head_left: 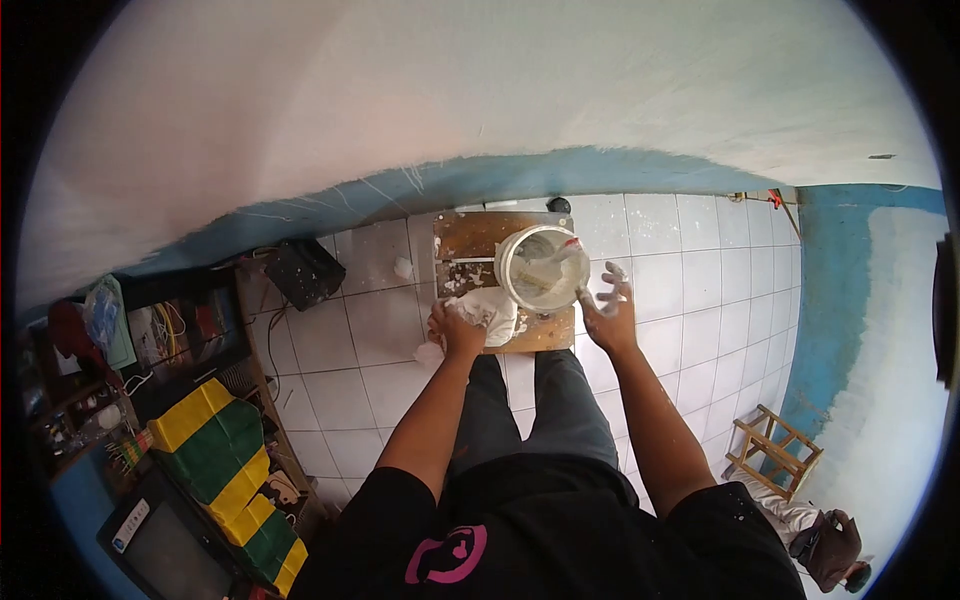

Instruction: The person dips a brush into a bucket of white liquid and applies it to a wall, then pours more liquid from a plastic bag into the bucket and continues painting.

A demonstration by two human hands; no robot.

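A white bucket (543,267) with whitish paste inside stands on a paint-spotted wooden stool or small table (468,235). Something with a red part rests in the bucket near its upper rim. My left hand (462,326) is closed on a white bag (500,312) lying beside the bucket on the wooden top. To the right of the bucket, my right hand (611,308) has its fingers spread and smeared with white; its thumb is close to the bucket's side, and whether they touch is unclear.
Ahead rises a wall (480,90), white above a blue band. A black bag (305,273) lies on the tiled floor at left, near crowded shelves and a television (175,545). A small wooden stool (775,452) stands at lower right beside the blue wall.
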